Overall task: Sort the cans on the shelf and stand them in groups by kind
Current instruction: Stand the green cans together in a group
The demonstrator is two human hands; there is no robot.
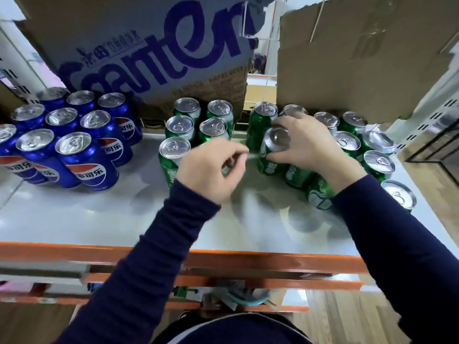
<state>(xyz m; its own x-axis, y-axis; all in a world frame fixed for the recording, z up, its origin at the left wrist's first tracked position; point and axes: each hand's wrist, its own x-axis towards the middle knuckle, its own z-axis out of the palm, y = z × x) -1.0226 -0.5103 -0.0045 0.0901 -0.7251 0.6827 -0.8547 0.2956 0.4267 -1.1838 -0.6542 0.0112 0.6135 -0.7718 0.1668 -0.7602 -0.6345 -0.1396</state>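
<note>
Trust the grip of the right hand (305, 147) on the tilted green can (273, 152) right of centre; carry it left and stand it upright beside the green group (180, 126) at centre, clear of the blue cans (74, 155) at left. Cannot tell for the blurred left hand (211, 170), curled mid-frame: gripping or bare

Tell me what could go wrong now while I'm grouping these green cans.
1. The right hand grips a green can amid tightly packed neighbours; it may topple one.
2. The right sleeve passes close to the end can near the shelf edge; a nudge could drop it.
3. The left hand is blurred beside the front can and might clip it.
</note>
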